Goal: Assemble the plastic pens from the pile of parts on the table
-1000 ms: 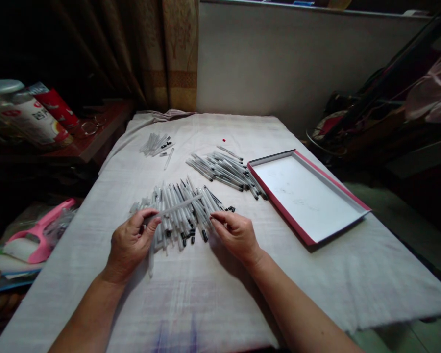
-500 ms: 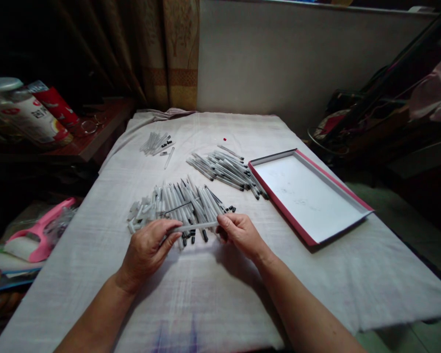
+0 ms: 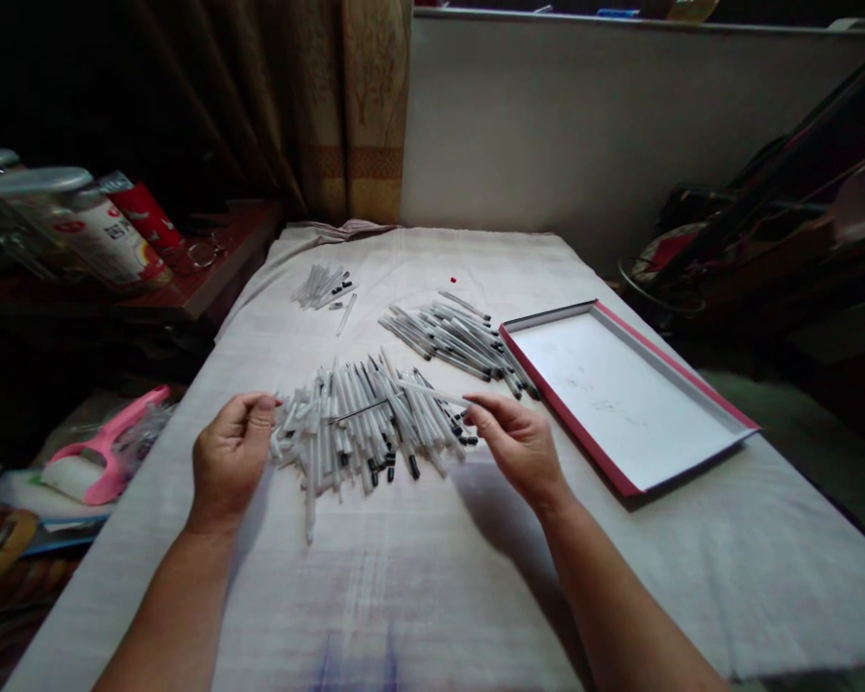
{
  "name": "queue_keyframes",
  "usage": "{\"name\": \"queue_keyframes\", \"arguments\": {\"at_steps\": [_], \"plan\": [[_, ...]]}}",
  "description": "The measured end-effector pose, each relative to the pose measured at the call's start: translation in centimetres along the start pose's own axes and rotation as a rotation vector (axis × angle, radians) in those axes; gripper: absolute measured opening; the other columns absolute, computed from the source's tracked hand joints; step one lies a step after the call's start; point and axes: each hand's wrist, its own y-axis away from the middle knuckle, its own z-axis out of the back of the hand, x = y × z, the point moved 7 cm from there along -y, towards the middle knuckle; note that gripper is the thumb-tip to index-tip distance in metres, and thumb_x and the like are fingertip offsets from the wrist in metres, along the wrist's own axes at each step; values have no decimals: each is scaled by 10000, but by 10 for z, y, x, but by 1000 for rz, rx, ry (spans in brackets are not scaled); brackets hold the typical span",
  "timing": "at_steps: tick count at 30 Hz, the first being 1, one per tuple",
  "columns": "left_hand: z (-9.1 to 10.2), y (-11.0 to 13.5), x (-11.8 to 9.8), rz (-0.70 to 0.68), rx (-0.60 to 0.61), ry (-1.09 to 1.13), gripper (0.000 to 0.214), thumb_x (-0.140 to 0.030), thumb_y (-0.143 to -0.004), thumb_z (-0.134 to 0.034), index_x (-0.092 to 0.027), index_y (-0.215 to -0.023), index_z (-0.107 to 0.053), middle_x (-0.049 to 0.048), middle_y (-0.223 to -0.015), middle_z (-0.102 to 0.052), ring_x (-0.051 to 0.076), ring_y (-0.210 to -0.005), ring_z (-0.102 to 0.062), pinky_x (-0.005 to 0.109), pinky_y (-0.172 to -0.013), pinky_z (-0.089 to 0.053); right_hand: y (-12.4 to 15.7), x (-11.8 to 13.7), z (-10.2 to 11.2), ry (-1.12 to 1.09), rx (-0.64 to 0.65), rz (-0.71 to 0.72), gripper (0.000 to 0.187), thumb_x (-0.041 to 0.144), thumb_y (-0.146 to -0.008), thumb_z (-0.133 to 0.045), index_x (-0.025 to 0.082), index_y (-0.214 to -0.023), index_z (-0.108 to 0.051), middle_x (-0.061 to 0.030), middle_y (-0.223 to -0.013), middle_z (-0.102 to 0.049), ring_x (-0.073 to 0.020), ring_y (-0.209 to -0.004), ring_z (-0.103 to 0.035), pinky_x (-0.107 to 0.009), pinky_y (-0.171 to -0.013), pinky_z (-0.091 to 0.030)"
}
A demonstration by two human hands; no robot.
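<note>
Right hand (image 3: 517,440) pinches 1 pen (image 3: 433,391); left hand (image 3: 229,459) curled, hold unclear; pen pile (image 3: 360,423) between.

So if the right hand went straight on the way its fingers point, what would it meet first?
Probably the near pile of pens, just beyond the right hand; the pale tube it holds points that way. The hand's height is hard to judge, so it might pass above.
</note>
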Motion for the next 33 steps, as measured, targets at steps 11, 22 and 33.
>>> {"name": "queue_keyframes", "arguments": {"at_steps": [11, 22, 33], "plan": [[-19, 12, -4, -270, 60, -479, 303, -423, -951, -506, -241, -1030, -736, 60, -919, -736, 212, -776, -677, 291, -600, -453, 11, 26, -68, 893, 178, 324, 282, 266, -939, -539, 209, -1116, -751, -85, -820, -778, -204, -734, -695, -268, -653, -435], [-43, 25, -23, -453, 91, -449, 401, -440, -992, -405, -230, -1196, -679, 79, -945, -701, 235, -879, -635, 350, -792, -508, 12, 20, -57, 824, 159, 286, 272, 326, -943, -550, 198, -1083, -745, -77, -877, -776, -211, -790, -708, -273, -684, -444], [-32, 18, -14, -440, 54, -350, 356, -416, -992, -418, -222, -1150, -671, 72, -1012, -717, 230, -951, -650, 350, -848, -508, -46, 0, 6, 1017, 7, 141, 230, 267, -921, -553, 225, -1012, -760, -72, -1026, -761, -220, -853, -706, -293, -702, -481]]}}
